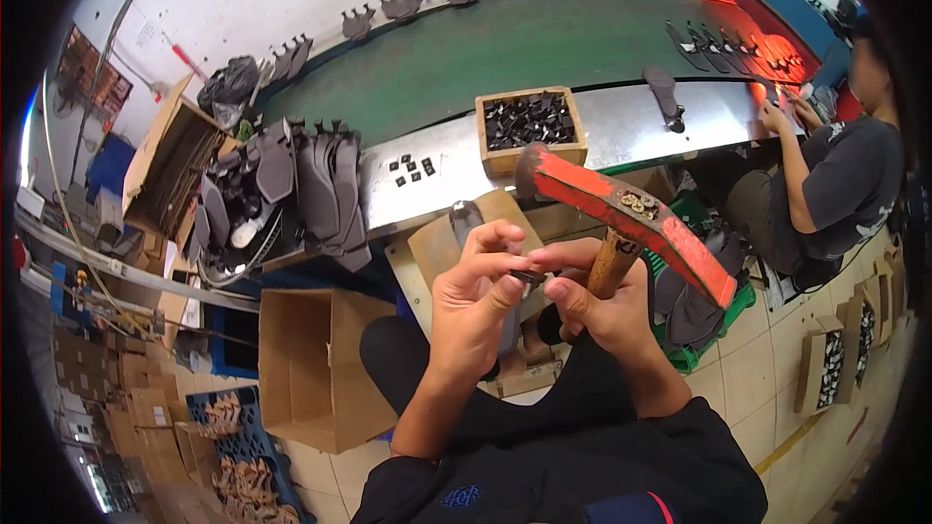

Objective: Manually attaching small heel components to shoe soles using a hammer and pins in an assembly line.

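Observation:
My right hand [607, 306] grips the wooden handle of a hammer [626, 218] with a red head, which points up and to the left above my lap. My left hand [476, 296] pinches a small dark metal piece [529, 278] between thumb and fingers, and the fingertips of my right hand touch it too. Both hands are over my knees, just in front of a dark shoe sole [466, 218] lying on a tan board [442, 247].
A wooden box of small dark parts [529, 121] and loose parts [413, 168] sit on the metal bench edge by a green conveyor belt [485, 49]. Dark soles are stacked at left [291, 189]. An open carton [316, 364] stands on the floor. Another person [825, 184] sits at right.

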